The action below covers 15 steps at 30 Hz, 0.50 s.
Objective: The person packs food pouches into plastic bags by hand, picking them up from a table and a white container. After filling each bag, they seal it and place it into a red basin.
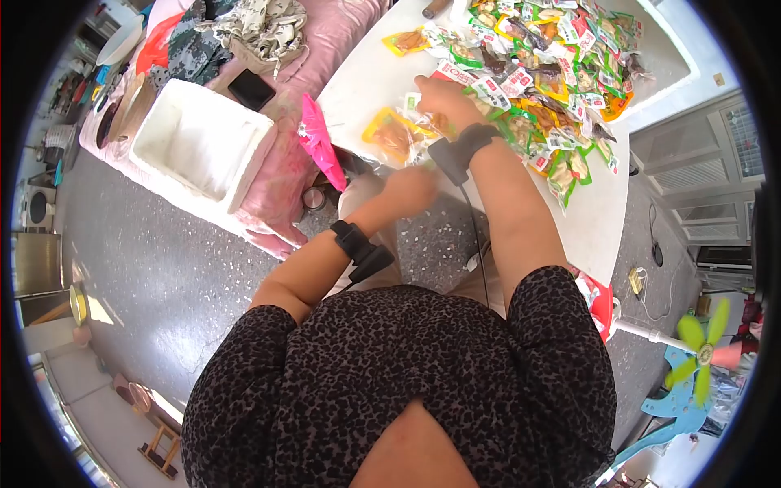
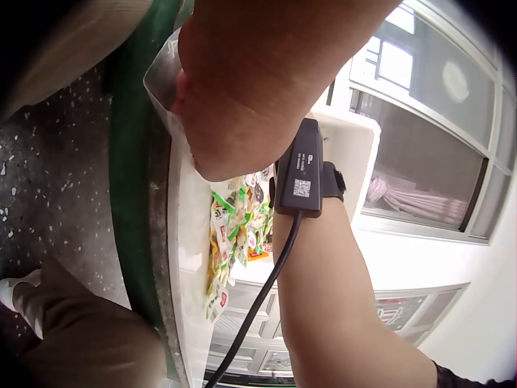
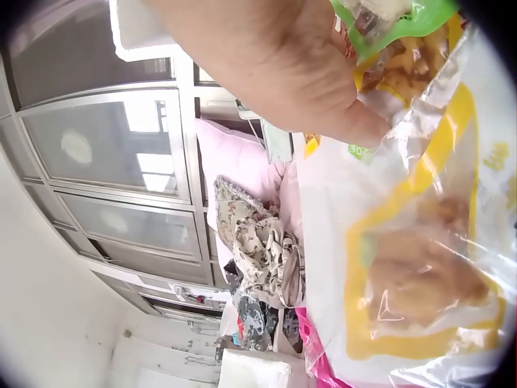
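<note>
In the head view, my right hand is over the near-left edge of a pile of small snack packets. Its thumb presses against a yellow-edged packet in the right wrist view, beside a green-edged packet. Below it lies a clear plastic bag with another yellow-edged packet showing through. My left hand, blurred, is curled near the table's front edge. Seen from the left wrist, this hand grips clear film; most of its fingers are hidden.
A white foam tub backs the pile on the white table. Left of it, a pink-covered bed bears an open foam box, a black phone and clothes. A pink folded umbrella stands between.
</note>
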Motion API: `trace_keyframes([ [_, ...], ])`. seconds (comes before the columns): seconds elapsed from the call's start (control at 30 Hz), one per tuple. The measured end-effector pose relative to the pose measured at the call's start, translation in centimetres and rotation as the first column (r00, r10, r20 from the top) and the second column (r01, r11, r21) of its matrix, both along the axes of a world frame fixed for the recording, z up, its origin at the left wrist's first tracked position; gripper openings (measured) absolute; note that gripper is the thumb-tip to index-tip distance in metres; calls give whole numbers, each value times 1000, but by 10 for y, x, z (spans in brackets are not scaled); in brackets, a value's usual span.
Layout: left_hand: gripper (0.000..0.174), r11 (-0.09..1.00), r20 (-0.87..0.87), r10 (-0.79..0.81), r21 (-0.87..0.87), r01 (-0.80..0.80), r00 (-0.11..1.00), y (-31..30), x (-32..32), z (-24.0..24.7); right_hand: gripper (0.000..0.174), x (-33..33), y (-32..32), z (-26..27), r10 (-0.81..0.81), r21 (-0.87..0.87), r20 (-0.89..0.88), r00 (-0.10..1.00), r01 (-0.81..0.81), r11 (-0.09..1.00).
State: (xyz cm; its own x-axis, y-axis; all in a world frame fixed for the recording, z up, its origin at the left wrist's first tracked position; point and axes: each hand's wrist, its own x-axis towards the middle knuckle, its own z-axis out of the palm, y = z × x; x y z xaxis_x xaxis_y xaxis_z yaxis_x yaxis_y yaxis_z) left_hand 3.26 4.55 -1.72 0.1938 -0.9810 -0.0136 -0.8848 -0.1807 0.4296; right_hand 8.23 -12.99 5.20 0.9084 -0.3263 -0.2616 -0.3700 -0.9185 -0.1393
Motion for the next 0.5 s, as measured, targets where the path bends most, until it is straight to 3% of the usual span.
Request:
trace_keyframes([
  [0.07, 23, 999, 0, 18, -31, -18, 1000, 1, -2, 1, 42, 2, -6, -4, 47, 36, 29, 998, -48, 998],
  [0.17, 23, 996, -33, 83, 18, -82, 996, 3, -7, 22, 26, -13, -10, 7, 124, 95, 368, 921, -170, 981],
  [0.27, 23, 995, -42, 93, 29, -92, 995, 0, -8, 22, 28, -21, -23, 30, -10, 100, 403, 915, -34, 994],
  [0.33, 23, 990, -62, 117, 86, -112, 991, -2, -10, 28, 31, -40, -28, 50, -277, 333, 435, 857, 133, 934],
  [0.4, 23, 986, -81, 145, 97, -137, 986, -5, -11, 32, 30, -57, -41, 53, -495, 524, 505, 707, 205, 827],
  [0.47, 22, 983, -102, 175, 65, -169, 979, -8, -14, 32, 26, -78, -47, 49, -737, 852, 455, 500, -2, 524],
  [0.5, 22, 979, -121, 201, 44, -197, 972, -9, -15, 32, 24, -91, -47, 47, -837, 930, 367, 406, -146, 338],
])
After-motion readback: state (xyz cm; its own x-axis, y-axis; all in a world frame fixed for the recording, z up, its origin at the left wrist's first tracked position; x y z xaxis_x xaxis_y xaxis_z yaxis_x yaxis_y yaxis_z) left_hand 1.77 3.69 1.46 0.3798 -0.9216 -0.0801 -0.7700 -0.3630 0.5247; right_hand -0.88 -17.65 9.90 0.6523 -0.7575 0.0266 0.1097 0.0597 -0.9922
